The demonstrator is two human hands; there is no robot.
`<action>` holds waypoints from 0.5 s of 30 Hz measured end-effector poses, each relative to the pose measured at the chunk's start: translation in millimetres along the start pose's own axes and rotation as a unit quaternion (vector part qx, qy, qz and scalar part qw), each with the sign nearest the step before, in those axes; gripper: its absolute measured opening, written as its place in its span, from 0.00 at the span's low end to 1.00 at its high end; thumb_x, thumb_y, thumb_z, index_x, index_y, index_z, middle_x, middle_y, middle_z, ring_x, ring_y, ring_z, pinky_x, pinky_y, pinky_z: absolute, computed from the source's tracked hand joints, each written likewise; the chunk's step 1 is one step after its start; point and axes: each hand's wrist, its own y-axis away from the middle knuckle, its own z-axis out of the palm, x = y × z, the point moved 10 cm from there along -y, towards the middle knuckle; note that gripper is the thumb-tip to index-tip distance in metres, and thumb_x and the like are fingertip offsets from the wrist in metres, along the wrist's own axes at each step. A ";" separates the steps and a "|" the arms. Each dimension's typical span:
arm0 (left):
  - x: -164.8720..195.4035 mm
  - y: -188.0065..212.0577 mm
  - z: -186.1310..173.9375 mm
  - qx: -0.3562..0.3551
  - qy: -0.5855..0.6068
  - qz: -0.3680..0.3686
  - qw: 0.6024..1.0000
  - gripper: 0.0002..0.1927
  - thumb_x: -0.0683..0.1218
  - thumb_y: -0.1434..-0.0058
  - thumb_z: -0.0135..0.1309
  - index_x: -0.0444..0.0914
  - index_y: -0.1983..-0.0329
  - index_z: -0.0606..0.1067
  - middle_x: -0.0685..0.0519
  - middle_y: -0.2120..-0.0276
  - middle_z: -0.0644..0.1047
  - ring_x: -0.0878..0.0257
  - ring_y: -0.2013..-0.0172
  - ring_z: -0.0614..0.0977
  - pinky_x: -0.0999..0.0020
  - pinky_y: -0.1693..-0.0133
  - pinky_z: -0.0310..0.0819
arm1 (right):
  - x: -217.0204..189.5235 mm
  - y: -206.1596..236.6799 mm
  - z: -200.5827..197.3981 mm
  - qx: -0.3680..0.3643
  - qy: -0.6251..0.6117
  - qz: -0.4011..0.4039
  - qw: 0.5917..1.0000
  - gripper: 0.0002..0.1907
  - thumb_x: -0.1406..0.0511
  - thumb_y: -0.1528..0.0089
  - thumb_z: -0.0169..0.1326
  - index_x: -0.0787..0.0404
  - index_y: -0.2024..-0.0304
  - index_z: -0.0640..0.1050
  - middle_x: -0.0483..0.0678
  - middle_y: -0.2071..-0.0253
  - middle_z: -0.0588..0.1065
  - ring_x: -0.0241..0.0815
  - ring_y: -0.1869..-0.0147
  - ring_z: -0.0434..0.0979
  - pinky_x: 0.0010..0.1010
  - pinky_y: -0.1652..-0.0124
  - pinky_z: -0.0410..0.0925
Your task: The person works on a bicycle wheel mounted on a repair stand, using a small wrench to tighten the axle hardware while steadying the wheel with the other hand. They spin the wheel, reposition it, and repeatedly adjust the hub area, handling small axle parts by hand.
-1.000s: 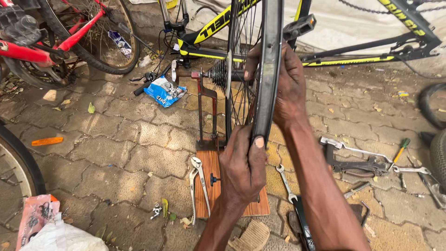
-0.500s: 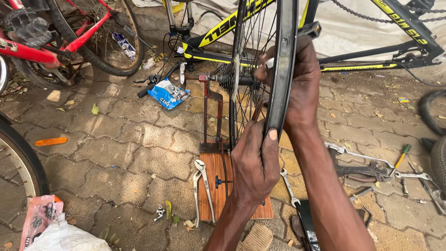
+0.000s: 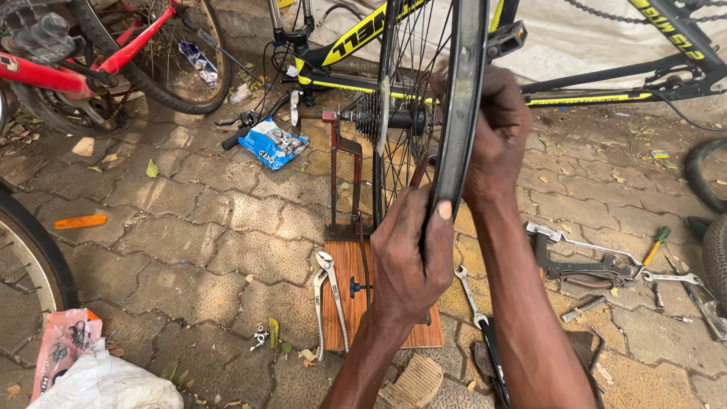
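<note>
Head view: bicycle wheel (image 3: 463, 113) upright in red stand (image 3: 337, 182) on wooden base. Left hand (image 3: 409, 261) gripping rim low, right hand (image 3: 496, 140) clasping rim higher. Blue-white crumpled packet (image 3: 271, 144) on paving left of stand; orange-pink packet (image 3: 62, 344) bottom left atop white bag (image 3: 113, 386).

The wheel (image 3: 454, 113) stands on the stand (image 3: 344, 189); pliers (image 3: 327, 299) left, wrench (image 3: 468, 291) right.

A crumpled blue and white pouch (image 3: 273, 144) is seen lying on the paving, well to the left of the fingers (image 3: 424, 220) and farther off. A pink-orange printed packet (image 3: 64, 344) is found at the lower left, far from the fingers, resting against a white plastic bag (image 3: 113, 386).
</note>
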 end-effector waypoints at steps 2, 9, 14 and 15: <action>0.0 -6.1 -2.9 0.020 0.005 -0.006 1.000 0.13 0.44 0.25 0.46 0.30 0.45 0.72 0.46 0.65 0.74 0.60 0.68 0.78 0.62 0.66 0.74 | 1.2 10.2 -18.6 0.114 0.056 0.026 0.992 0.03 0.73 0.29 0.58 0.63 0.54 0.77 0.51 0.58 0.79 0.38 0.60 0.76 0.30 0.59 0.72; 14.0 -22.9 -7.4 0.082 -0.004 0.060 0.995 0.20 0.44 0.22 0.48 0.30 0.32 0.67 0.39 0.42 0.77 0.53 0.48 0.83 0.62 0.47 0.80 | 4.8 17.0 23.7 -0.019 -0.031 0.070 0.997 0.16 0.70 0.31 0.55 0.61 0.41 0.77 0.50 0.41 0.78 0.33 0.46 0.81 0.28 0.40 0.76; 10.3 -27.9 -4.0 0.056 -0.005 0.028 0.998 0.20 0.43 0.22 0.48 0.32 0.30 0.68 0.40 0.40 0.79 0.52 0.42 0.84 0.63 0.43 0.82 | 25.1 14.4 24.4 -0.054 -0.081 0.150 0.984 0.20 0.69 0.33 0.56 0.56 0.37 0.76 0.53 0.46 0.79 0.33 0.56 0.76 0.23 0.60 0.70; 8.4 -29.1 -3.5 0.053 0.000 0.018 0.998 0.21 0.44 0.23 0.49 0.33 0.29 0.68 0.40 0.41 0.80 0.53 0.45 0.86 0.63 0.45 0.82 | 22.1 12.9 23.2 -0.053 -0.100 0.122 0.986 0.21 0.70 0.32 0.57 0.56 0.36 0.75 0.52 0.44 0.78 0.35 0.50 0.77 0.26 0.51 0.71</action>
